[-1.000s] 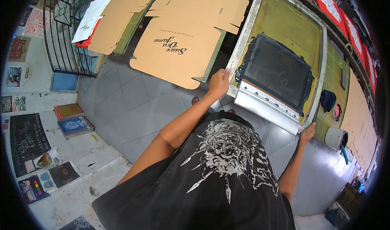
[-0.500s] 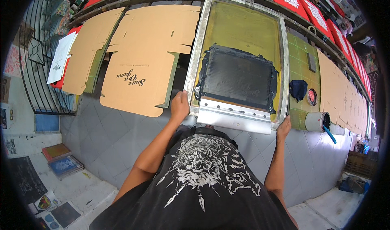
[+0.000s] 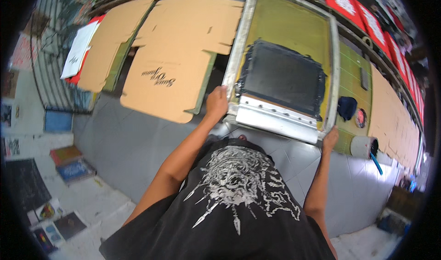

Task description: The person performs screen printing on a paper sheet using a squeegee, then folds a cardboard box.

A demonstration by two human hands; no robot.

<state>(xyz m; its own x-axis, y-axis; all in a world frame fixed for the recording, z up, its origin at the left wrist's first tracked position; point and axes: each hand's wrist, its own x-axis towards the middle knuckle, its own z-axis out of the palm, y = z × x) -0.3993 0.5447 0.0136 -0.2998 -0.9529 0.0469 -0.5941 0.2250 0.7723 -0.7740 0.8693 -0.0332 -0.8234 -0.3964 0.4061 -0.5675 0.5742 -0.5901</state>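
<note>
Black upside-down lettering (image 3: 158,77) marks tan cardboard (image 3: 188,25) — left hand (image 3: 217,104) and right hand (image 3: 330,139) clasp opposite sides of the screen frame (image 3: 336,58).

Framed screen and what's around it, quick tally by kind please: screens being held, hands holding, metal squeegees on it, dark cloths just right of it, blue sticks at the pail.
Framed screen: 1
Left hand and right hand: 2
Metal squeegee: 1
Dark cloth: 1
Blue stick: 1
Total: 6

Metal-framed olive screen (image 3: 289,63), black-inked across lower half
</note>
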